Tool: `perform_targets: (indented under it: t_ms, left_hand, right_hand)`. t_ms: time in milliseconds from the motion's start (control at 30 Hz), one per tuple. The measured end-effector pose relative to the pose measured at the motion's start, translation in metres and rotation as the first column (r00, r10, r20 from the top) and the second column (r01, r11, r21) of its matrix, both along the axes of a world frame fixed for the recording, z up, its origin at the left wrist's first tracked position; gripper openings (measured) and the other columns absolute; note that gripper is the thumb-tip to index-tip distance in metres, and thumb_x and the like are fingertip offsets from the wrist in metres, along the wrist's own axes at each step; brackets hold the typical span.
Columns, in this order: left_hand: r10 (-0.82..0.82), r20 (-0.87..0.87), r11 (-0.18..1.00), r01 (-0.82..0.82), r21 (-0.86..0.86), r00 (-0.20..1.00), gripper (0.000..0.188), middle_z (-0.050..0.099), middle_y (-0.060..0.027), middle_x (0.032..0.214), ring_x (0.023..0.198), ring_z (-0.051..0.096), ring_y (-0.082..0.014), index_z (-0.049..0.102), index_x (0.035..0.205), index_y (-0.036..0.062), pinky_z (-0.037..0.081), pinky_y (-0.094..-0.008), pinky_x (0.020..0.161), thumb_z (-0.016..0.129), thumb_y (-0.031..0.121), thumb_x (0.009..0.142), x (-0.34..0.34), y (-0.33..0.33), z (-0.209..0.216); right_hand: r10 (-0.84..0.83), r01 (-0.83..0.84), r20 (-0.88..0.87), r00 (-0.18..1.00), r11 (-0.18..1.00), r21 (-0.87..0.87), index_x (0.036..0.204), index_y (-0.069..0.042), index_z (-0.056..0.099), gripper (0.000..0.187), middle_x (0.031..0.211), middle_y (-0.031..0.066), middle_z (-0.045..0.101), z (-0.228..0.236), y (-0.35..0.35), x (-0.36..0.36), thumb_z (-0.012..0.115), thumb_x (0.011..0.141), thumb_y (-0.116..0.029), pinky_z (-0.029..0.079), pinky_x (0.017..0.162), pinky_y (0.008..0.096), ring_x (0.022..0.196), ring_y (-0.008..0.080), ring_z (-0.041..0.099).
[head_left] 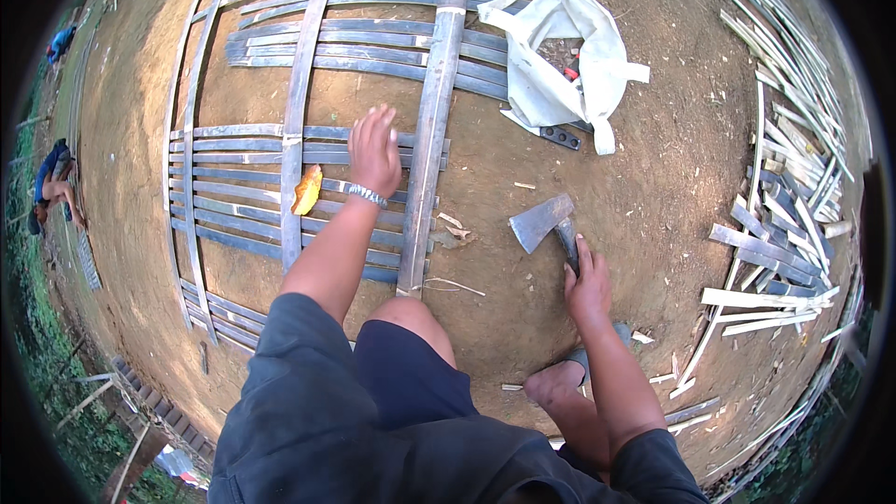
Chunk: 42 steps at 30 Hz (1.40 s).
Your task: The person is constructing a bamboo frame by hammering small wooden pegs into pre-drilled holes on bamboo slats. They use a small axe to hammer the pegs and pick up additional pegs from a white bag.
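Observation:
My left hand point(375, 151), with a braided band at its wrist, reaches over a lattice of dark split-bamboo slats point(238, 145). Its fingers are stretched out and hold nothing; whether the palm presses on the slats cannot be seen. A thick bamboo pole point(437, 112) runs just right of that hand. Low at my right side, my right hand point(588, 287) is closed around the dark handle of a hatchet point(539, 222). The hatchet's broad metal head points up and left, over bare soil. A yellow-brown leaf point(307, 189) lies on the lattice, left of my left wrist.
A white bag point(602, 33) stands open beyond the hatchet, something red inside, a dark piece with holes point(560, 137) beside it. Split strips point(793, 84) and offcuts point(775, 233) pile up at right. Another person point(54, 177) bends over at far left. Wood chips litter the ground.

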<state>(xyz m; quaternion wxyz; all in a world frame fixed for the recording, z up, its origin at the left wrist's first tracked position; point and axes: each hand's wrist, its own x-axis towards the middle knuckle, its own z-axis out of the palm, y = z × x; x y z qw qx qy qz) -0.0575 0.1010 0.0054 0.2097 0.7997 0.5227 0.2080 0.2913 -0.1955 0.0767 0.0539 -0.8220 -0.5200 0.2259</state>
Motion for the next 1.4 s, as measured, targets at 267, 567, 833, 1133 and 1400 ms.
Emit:
perform_targets:
  t_ms: [267,567,833,1133,1400]
  left_hand:
    - [0.009,-0.377,0.999,-0.027,-0.042,0.926,0.103,0.034,-0.0175,0.162,0.153,0.026,-0.0378,0.038,0.160,0.0113,0.008,-0.0633,0.127,0.070,0.070,0.082,-0.010,-0.088,0.015]
    - [0.072,-0.395,0.975,-0.148,-0.165,0.916,0.110,0.042,-0.0191,0.151,0.151,0.029,-0.0358,0.048,0.148,0.0088,0.007,-0.0618,0.128,0.075,0.081,0.069,0.004,-0.090,0.027]
    - [0.081,-0.406,0.932,-0.213,-0.292,0.910,0.107,0.035,-0.0140,0.163,0.159,0.018,-0.0294,0.043,0.155,0.0096,0.000,-0.0569,0.130,0.064,0.081,0.079,0.008,-0.099,0.028]
    - [-0.030,-0.387,0.962,-0.078,-0.261,0.922,0.120,0.029,-0.0133,0.169,0.160,0.019,-0.0275,0.025,0.166,0.0070,0.003,-0.0531,0.131,0.055,0.087,0.081,-0.017,-0.107,0.018]
    - [-0.079,-0.416,0.931,-0.082,-0.355,0.906,0.116,0.027,-0.0104,0.171,0.161,0.016,-0.0234,0.023,0.166,0.0072,0.003,-0.0511,0.131,0.049,0.087,0.086,-0.016,-0.099,0.034]
  right_hand:
    - [0.070,-0.071,0.052,0.996,0.997,0.019,0.155,-0.024,0.048,0.076,0.117,0.0183,0.054,-0.013,-0.008,-0.008,0.076,0.086,-0.008,0.048,0.097,0.0493,0.109,0.0397,0.056]
    - [0.055,-0.052,0.055,0.997,0.997,-0.065,0.158,-0.021,0.042,0.078,0.120,0.0216,0.053,0.000,0.003,-0.015,0.074,0.088,-0.008,0.046,0.100,0.0508,0.113,0.0430,0.055]
    - [0.070,-0.070,-0.003,0.998,0.997,-0.043,0.161,-0.017,0.038,0.075,0.124,0.0243,0.053,0.002,0.000,-0.012,0.070,0.093,-0.008,0.046,0.102,0.0513,0.115,0.0451,0.055]
    - [0.207,-0.199,-0.249,0.946,0.978,0.058,0.160,-0.003,0.036,0.066,0.147,0.0305,0.053,0.029,0.010,-0.023,0.062,0.100,-0.013,0.042,0.113,0.0460,0.134,0.0456,0.053]
    - [0.098,-0.159,-0.519,0.849,0.985,-0.074,0.157,-0.003,0.041,0.067,0.141,0.0262,0.061,0.039,0.050,-0.072,0.069,0.098,-0.017,0.049,0.107,0.0412,0.127,0.0374,0.063]
